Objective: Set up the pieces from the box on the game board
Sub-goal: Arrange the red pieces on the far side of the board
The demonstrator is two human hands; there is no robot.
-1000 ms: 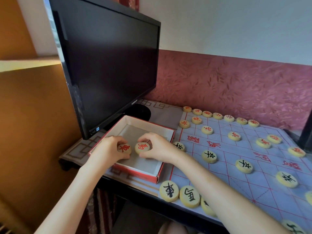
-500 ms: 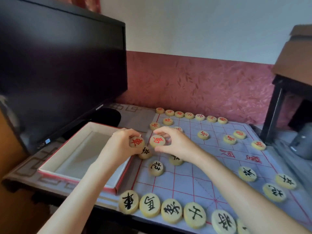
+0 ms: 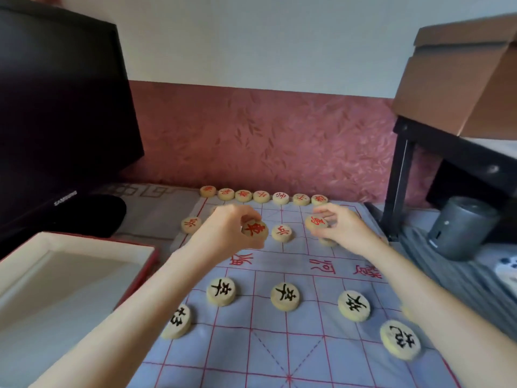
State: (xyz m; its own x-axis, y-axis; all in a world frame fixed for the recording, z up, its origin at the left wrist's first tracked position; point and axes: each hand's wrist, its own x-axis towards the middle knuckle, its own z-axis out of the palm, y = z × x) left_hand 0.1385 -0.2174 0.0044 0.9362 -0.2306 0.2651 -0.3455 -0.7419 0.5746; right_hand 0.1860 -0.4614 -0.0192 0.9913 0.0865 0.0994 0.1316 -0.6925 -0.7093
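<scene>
Now, both hands over far half of board (image 3: pixel 279 345). Left hand (image 3: pixel 226 233) raised, fingers clamped on red-marked piece (image 3: pixel 254 228). Right hand (image 3: pixel 342 228) likewise, fingers pinching second red piece (image 3: pixel 316 221), above board's right side. Seven red pieces (image 3: pixel 261 196) lined along far edge. Black pieces (image 3: pixel 284 296) on near half. Open box (image 3: pixel 84 247) on bench, left of board, beside monitor (image 3: pixel 56 121).

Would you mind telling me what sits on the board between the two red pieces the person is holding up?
In the head view, one red-marked piece lies flat on the board, between the piece in the left hand and the piece in the right hand.
</scene>
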